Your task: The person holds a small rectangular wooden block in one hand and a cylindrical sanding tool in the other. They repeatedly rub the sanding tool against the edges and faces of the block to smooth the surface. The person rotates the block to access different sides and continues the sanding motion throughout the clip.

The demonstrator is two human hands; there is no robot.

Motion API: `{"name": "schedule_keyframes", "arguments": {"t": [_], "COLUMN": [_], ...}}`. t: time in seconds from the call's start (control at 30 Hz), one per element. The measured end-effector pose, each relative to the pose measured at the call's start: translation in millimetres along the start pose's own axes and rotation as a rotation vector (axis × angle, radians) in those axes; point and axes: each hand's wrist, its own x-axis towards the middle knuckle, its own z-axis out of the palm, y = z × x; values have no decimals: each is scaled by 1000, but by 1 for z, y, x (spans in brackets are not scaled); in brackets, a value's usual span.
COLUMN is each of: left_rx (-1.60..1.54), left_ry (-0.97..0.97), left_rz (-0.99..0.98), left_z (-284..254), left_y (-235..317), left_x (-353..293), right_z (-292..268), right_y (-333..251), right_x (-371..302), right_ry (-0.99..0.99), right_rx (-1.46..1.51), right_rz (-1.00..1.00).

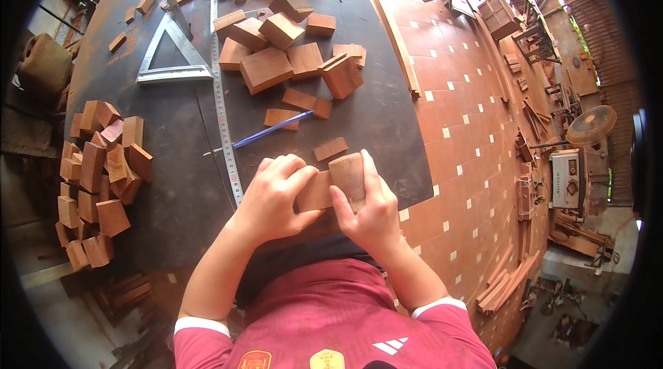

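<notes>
My left hand [277, 188] is closed around a smooth brown wooden block [314, 193] near the table's front edge. Thumb and fingers of my right hand [371, 204] grip a lighter tan block [347, 174] with rounded edges and a rough-looking face; it may be a sanding block, but I cannot tell. The tan block stands against the right end of the wooden block. Just beyond both hands a small wooden piece [331, 148] lies on the dark table [173, 182]. A blue pen [273, 128] rests across a long steel ruler [222, 110], left of that piece.
Loose wooden blocks [266, 70] are heaped farther back, with another pile [90, 168] at the left. A metal set square [173, 76] lies beside the ruler. Past the table's right edge, a tiled floor [456, 155] leads to a machine [568, 179] and timber strips [510, 282].
</notes>
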Motion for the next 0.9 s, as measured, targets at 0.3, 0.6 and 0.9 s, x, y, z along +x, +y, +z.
{"name": "schedule_keyframes", "arguments": {"t": [0.3,0.6,0.9], "left_rx": [-15,-26,16], "left_ry": [-36,19,69], "left_rz": [8,-5,-31], "left_z": [-1,3,8], "left_y": [-1,0,-1], "left_x": [0,-4,-6], "right_z": [-14,-10,1], "right_y": [-4,-12,-12], "right_x": [-30,-36,-6], "right_ry": [-36,-20,-6], "right_rx": [-26,-31,-60], "right_rz": [-16,-38,-5]}}
